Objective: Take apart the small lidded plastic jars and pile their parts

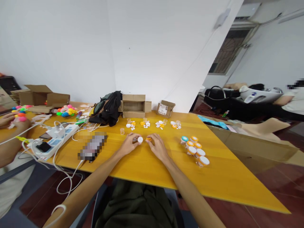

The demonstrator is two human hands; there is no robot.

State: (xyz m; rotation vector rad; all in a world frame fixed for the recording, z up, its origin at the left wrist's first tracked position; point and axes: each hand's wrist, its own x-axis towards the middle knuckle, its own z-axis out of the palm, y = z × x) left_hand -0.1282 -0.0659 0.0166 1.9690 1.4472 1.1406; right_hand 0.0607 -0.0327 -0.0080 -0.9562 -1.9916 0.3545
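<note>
Over the middle of the yellow table (140, 167), my left hand (128, 144) pinches a small round part with a white disc (140, 139) facing right; dark detail shows behind the disc. Close by on the right, my right hand (158, 145) has its fingertips closed on a small orange part (148, 139). The two parts are slightly apart. Beyond my hands lie several small piles of white discs (147, 123), orange discs (174, 126) and clear cups (165, 121). A single clear cup (122, 131) stands left of my left hand.
Several lidded clear cups (203, 161) stand at right, one with a teal lid (184, 138). At left are a phone (93, 147), a power strip (55, 141) and cables. Boxes (134, 106) and a black bag (108, 109) line the back. Another person's arm (14, 139) reaches in at left.
</note>
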